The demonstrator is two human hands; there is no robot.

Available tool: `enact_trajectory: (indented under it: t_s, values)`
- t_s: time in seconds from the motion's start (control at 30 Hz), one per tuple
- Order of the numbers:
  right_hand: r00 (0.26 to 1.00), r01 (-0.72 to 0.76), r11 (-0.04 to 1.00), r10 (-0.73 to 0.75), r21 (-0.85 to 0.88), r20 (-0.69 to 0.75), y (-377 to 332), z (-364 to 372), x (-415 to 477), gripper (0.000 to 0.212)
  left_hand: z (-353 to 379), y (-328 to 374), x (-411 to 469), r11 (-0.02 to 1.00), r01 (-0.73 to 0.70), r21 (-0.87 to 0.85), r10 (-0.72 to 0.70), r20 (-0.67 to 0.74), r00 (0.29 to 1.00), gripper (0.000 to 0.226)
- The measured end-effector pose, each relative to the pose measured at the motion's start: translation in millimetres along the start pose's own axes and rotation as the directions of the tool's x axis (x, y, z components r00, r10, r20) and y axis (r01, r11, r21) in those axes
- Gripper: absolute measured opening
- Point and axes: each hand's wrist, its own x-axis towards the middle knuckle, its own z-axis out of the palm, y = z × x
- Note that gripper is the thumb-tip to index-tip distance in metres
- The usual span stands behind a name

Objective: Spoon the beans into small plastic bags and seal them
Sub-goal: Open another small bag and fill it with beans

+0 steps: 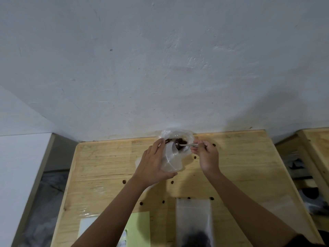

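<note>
A large clear bag [187, 135] of dark brown beans [181, 140] stands at the far edge of the wooden table, against the wall. My left hand [153, 163] holds a small clear plastic bag [171, 159] with its mouth tipped toward the big bag. My right hand [206, 154] pinches the handle of a metal spoon [185, 145], whose bowl sits among the beans right at the small bag's mouth.
The wooden table [240, 168] has several loose beans scattered on it. A flat clear bag [194, 216] with dark contents lies near the front, beside a pale green sheet [140, 227] and a white card [87, 227]. Another wooden surface [315, 139] stands to the right.
</note>
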Motion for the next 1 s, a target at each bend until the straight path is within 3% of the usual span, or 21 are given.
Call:
enact_trajectory:
  t_s: [0.13, 0.27, 0.5, 0.73, 1.0]
  values:
    - [0.981, -0.189, 0.965, 0.195, 0.181, -0.02, -1, -1, 4, 0.022, 3, 1, 0, 0.999, 0.031, 0.04, -0.031, 0.002, 1.0, 0.114]
    - [0.97, -0.228, 0.939, 0.242, 0.258, -0.022, -12, -14, 8, 0.023, 7, -2, -1, 0.985, 0.116, 0.128, -0.117, -0.006, 0.993, 0.116]
    - [0.987, -0.135, 0.952, 0.155, 0.275, -0.053, -35, -47, 9, 0.024, 10, 2, 2, 0.972, 0.202, 0.118, -0.202, -0.013, 0.979, 0.118]
    - [0.977, 0.035, 0.998, -0.046, 0.056, 0.21, -46, -50, 6, 0.027, 9, 7, 3, 0.98, 0.182, 0.082, -0.18, -0.032, 0.983, 0.113]
    - [0.99, 0.134, 0.99, -0.135, 0.037, 0.038, -34, -39, 10, 0.02, 7, 3, -4, 0.991, 0.113, 0.074, -0.11, -0.042, 0.993, 0.115]
